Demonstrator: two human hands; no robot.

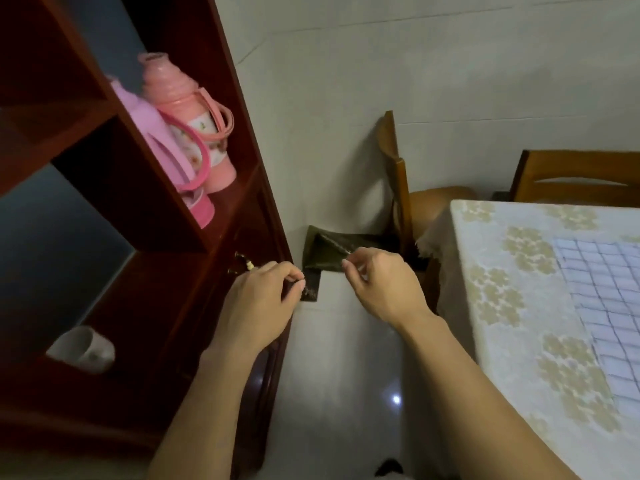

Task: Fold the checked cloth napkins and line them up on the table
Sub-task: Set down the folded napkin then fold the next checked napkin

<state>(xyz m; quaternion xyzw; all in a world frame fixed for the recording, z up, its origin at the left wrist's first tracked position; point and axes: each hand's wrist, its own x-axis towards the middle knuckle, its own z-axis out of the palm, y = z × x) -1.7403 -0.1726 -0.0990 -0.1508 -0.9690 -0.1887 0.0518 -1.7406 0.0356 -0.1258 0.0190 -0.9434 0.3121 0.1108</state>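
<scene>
Both hands are reaching out over the pale floor (pixel 346 358) in the middle of the frame, in the gap between the cabinet and the table. The left hand (pixel 263 299) is pinching one corner of a dark cloth (pixel 329 252) between thumb and fingertips, its other fingers curled in. The right hand (pixel 381 285) is pinching the cloth's edge just to the right in the same way. The cloth is hanging between them in a loose fold, clear of the floor; it is too dim to tell whether it is patterned.

At the right of the frame a pale checked napkin (pixel 609 306) is lying flat on the table (pixel 502 271), which is wearing a flowered cover. Two wooden chairs (pixel 398 181) are standing at its far end. At the left, the dark red cabinet (pixel 173 209) is holding two pink flasks (pixel 187 123) on an upper shelf and a white cup (pixel 83 348) lower down.
</scene>
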